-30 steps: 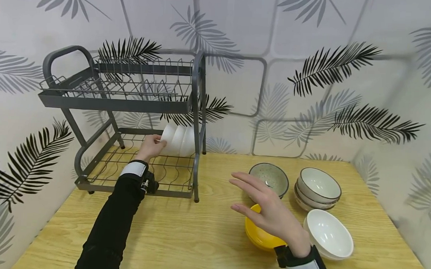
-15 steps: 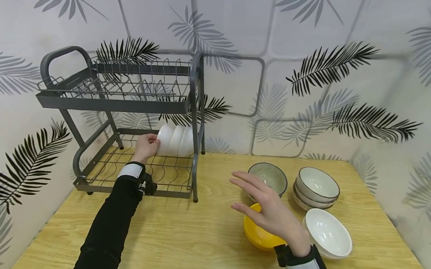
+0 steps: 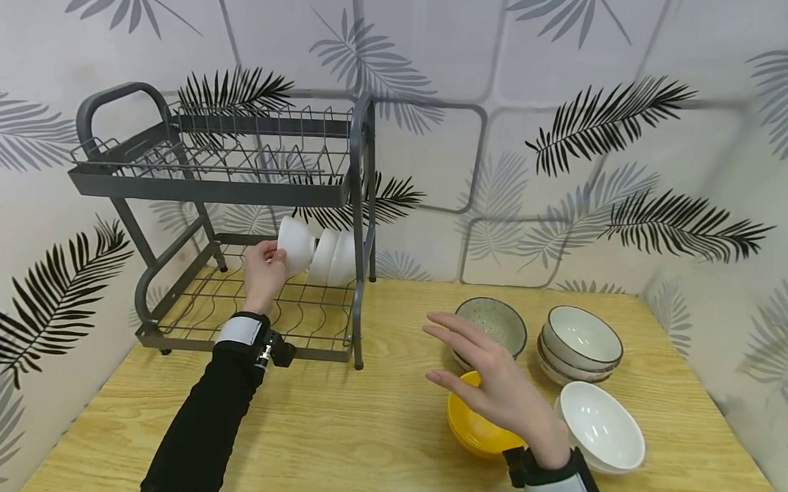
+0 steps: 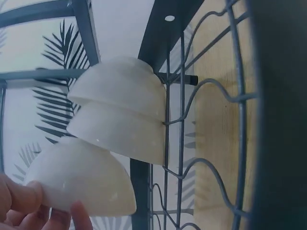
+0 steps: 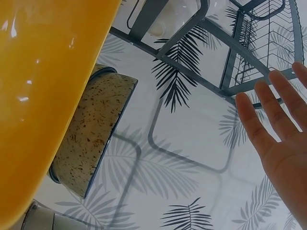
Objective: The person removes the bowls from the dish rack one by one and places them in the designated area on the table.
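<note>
My left hand (image 3: 264, 271) pinches a white bowl (image 3: 296, 245) by its rim, thumb on one side and fingers on the other. That bowl is tilted on its side over the lower tier of the dish rack (image 3: 358, 310). Just right of it, two more white bowls (image 4: 120, 112) stand on edge, nested together on the wires; a gap separates them from the held one. My right hand (image 3: 494, 379) hovers with fingers extended above a yellow bowl (image 3: 478, 429), holding nothing. In the right wrist view the yellow bowl (image 5: 48, 86) fills the left side.
A speckled bowl (image 3: 496, 324) stands behind the yellow one. To its right are stacked dark-rimmed bowls (image 3: 583, 339), with a white bowl (image 3: 602, 427) in front of them. The rack's upper tier (image 3: 225, 191) overhangs the left hand. A patterned wall (image 3: 431, 152) backs the wooden table (image 3: 372, 436).
The left hand has drawn the leftmost white bowl leftward and slightly up, opening a gap from the other two. The right hand stays almost still.
</note>
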A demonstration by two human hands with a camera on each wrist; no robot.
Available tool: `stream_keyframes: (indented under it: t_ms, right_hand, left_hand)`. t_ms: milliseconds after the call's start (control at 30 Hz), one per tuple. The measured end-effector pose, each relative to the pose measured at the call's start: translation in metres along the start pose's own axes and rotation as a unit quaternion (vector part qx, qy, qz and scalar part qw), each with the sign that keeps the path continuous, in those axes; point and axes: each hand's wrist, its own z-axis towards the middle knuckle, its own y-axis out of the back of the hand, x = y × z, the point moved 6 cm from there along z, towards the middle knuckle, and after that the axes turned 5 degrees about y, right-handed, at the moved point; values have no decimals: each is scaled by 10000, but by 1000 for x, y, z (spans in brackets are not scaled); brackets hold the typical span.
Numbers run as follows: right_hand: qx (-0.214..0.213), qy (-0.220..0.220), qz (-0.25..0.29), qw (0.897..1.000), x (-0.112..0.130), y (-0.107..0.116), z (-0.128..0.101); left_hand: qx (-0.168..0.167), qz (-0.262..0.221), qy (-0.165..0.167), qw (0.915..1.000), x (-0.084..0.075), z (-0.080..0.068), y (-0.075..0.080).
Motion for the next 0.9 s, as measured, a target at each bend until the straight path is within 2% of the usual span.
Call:
stream_keyframes:
  t_ms: [267,433,767,900]
  right_hand:
    - [-102,99,-16,9999,-1,2,1]
    - [-75,71,6,9999,-2,1,0]
    - [-93,41,23,9999,-3,0,-1]
    - [-78,24,52,10000,-3,1,-2]
  left_hand:
    - [-417,-138,-515,9977,-10,-22,7]
    - [-655,-215,-959,9930,-18,-45,10]
    - [-699,-343,-1262,9889,-30,-88,8]
    - [-580,-447,-1358,9880,-33,-102,5]
